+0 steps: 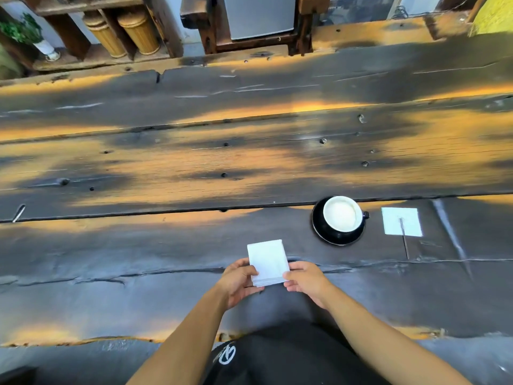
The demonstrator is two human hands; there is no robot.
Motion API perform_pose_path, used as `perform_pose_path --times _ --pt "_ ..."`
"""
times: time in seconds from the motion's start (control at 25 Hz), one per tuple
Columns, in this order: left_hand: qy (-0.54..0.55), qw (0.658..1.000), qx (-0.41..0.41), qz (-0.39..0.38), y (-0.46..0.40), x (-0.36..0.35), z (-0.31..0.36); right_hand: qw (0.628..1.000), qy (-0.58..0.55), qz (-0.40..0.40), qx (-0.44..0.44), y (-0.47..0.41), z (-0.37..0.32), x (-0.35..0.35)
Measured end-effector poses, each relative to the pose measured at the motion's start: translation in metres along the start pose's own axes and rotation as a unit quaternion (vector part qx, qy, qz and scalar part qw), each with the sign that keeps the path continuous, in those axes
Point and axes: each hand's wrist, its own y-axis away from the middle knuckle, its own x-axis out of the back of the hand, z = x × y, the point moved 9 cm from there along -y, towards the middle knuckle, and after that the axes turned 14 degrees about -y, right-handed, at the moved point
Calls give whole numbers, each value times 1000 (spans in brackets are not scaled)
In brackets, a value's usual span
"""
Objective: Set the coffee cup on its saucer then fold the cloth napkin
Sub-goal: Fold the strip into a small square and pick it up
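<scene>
A black coffee cup with a white inside stands on its black saucer, right of centre on the dark wooden table. The white cloth napkin is folded into a small rectangle near the table's front edge. My left hand pinches its near left corner and my right hand pinches its near right corner. The far part of the napkin rests flat on the wood.
A second white square napkin lies right of the saucer with a thin spoon across it. Wooden shelves with wicker canisters and a small potted plant stand beyond the table's far edge.
</scene>
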Motion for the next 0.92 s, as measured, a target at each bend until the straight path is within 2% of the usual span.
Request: perform_pose_path --times 0.2,0.52,0.76,0.92 --pt "-49 998 -3 45 -19 4 27 998 -41 44 -10 -22 -12 6" --pt "-133 986 -27 96 -75 6 89 987 -37 150 34 -76 -51 22" --pt "-198 973 -34 113 -101 2 111 974 41 209 80 -89 -71 26" --pt "-222 965 -40 131 -104 1 112 952 149 244 111 -85 -83 23"
